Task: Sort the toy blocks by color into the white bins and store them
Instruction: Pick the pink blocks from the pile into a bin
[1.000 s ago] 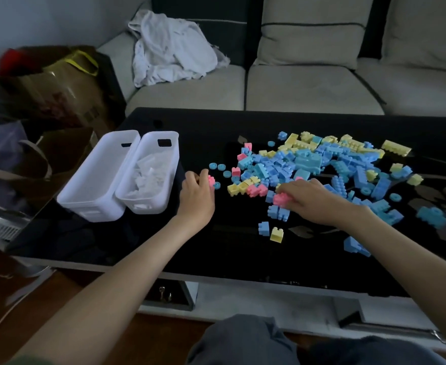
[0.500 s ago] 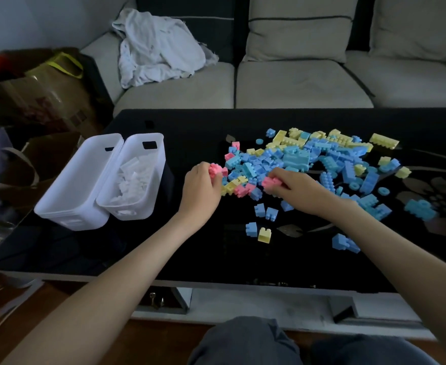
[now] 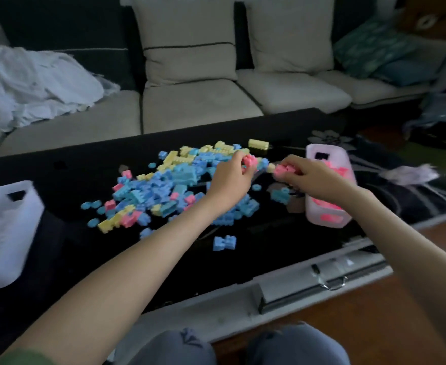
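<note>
Head view: the left hand point(image 3: 232, 177), right of centre in the frame, was curled around a cluster of pink plastic toy blocks point(image 3: 249, 160) over the right end of the pile. The right hand point(image 3: 312, 177) pinched a second pink cluster point(image 3: 285, 170) at the left rim of the white plastic bin point(image 3: 327, 219) in the centre right of the frame.

Task progress, as judged:
- The bin held pink blocks only, so pink sorting was under way and the two held clusters were not yet deposited.
- The mixed pile of blue, yellow and pink blocks point(image 3: 179, 180) lay unsorted on the black glossy worktop point(image 3: 72, 167) at frame centre. Several pink pieces showed along its lower left.
- Blue and yellow sorting, and storage of the bins, appeared not yet started.

Limits of view:
- The second white bin point(image 3: 6, 233) at the left edge was blurred and cut off, so its contents could not be read.
- The right forearm hid part of the pink bin.
- The block count in either hand could not be determined.
</note>
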